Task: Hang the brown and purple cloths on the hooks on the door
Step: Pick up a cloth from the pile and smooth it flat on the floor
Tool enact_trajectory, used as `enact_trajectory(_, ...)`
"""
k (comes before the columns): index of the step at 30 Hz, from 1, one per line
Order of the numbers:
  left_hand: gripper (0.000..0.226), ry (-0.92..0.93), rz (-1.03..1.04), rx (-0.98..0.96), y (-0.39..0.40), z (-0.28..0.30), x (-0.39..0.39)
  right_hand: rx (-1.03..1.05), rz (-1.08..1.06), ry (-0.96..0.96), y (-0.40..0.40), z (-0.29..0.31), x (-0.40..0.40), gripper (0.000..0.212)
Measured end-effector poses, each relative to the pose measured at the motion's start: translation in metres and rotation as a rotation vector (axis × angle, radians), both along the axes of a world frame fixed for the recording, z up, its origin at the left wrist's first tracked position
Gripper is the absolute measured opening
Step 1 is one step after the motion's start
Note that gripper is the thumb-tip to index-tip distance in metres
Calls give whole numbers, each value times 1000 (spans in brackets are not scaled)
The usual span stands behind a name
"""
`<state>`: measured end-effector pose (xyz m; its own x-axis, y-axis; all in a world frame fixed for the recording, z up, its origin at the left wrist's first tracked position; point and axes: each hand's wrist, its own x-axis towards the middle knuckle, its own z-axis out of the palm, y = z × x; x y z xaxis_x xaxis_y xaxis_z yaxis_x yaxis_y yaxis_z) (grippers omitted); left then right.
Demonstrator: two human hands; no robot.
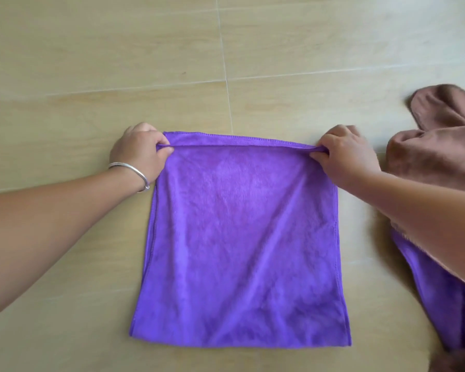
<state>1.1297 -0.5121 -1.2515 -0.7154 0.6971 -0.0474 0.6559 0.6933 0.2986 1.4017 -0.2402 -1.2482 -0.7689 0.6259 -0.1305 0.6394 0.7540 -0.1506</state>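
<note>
A purple cloth (239, 237) lies flat and folded on the tan tiled floor, in the middle of the view. My left hand (140, 154) pinches its far left corner, a silver bangle on that wrist. My right hand (344, 154) pinches its far right corner. The top layer's edge is stretched tight between the two hands. A brown cloth (438, 146) lies crumpled at the right, past my right forearm. No door or hooks are in view.
A second purple cloth (440, 285) lies partly under the brown one at the lower right. Pale grout lines (226, 76) cross the floor (91, 63) beyond the hands.
</note>
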Motion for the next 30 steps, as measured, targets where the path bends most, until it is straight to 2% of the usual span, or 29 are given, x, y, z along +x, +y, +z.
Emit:
enact_trajectory(2,20,20,-1,15,16,4,-10,30,-55,58,4,2,-14,31)
enact_trajectory(4,44,58,-77,-3,23,9,-2,35,-39,115,-7,7,-15,47)
enact_trajectory(6,62,91,-208,-67,12,10,29,4,81,104,-35,8,-1,56)
enact_trajectory(10,75,70,-452,-240,-44,-7,114,-29,309,-33,-102,-4,57,65)
enact_trajectory(13,79,83,-537,-295,-72,-25,128,-26,396,-123,-108,-16,72,74)
enact_trajectory(16,80,124,-535,-308,-52,-30,99,12,433,-162,-79,-18,46,76)
enact_trajectory(21,83,149,-369,-387,13,-24,33,104,261,-198,-39,-10,-18,73)
enact_trajectory(24,77,119,-314,-328,17,-23,30,86,231,-95,-53,-12,-25,68)
enact_trajectory(27,75,136,-444,-220,-19,-21,55,19,402,13,-85,-17,9,65)
enact_trajectory(30,80,161,-640,-228,-74,-24,75,-5,621,18,-100,-27,57,66)
